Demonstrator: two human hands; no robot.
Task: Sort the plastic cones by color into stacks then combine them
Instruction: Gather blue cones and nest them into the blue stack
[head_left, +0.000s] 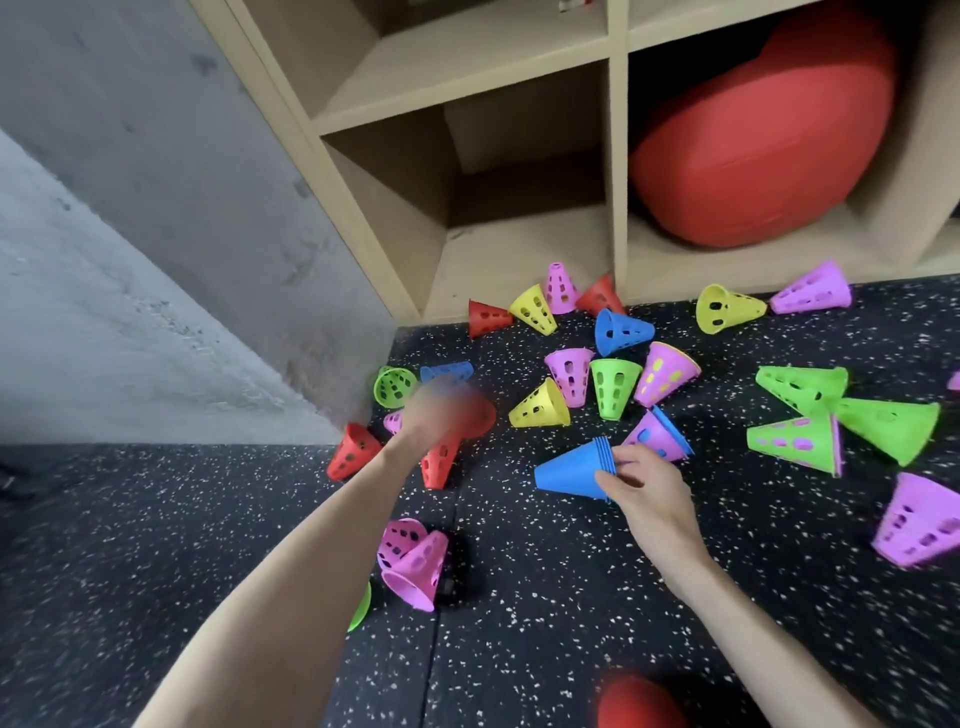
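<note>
A: From the head view, we take the wooden shelf unit (519, 156) as our landmark. What do we see of our hands?

B: Our right hand (641, 486) is out in front of the shelf, over the speckled black floor (519, 597). Its fingers are curled around the wide rim of a blue cone stack (574, 470), thumb on the near side, so it grips the stack, which lies sideways with the tip pointing left.

A: And the left?

B: Our left hand (434, 415) is blurred, in front of the shelf's left corner. A red cone (475, 415) is smeared right against it. We cannot tell whether the fingers are curled round it or spread.

A: Where are the loose cones?

B: Scattered on the floor in front of the shelf. Against its base lie a red cone (488, 318), a yellow cone (535, 307), a pink cone (560, 288) standing upright and a blue cone (622, 332) on its side. Farther from the shelf, two red ones (353, 451) lie near our left wrist, and a nested pink pair (413, 564) lies beside our left forearm.

A: Anything inside the shelf?

B: A red cushion (753, 135) fills the lower right compartment. Green cones (800, 387) lie in front of that compartment, to the right of our right hand.
</note>
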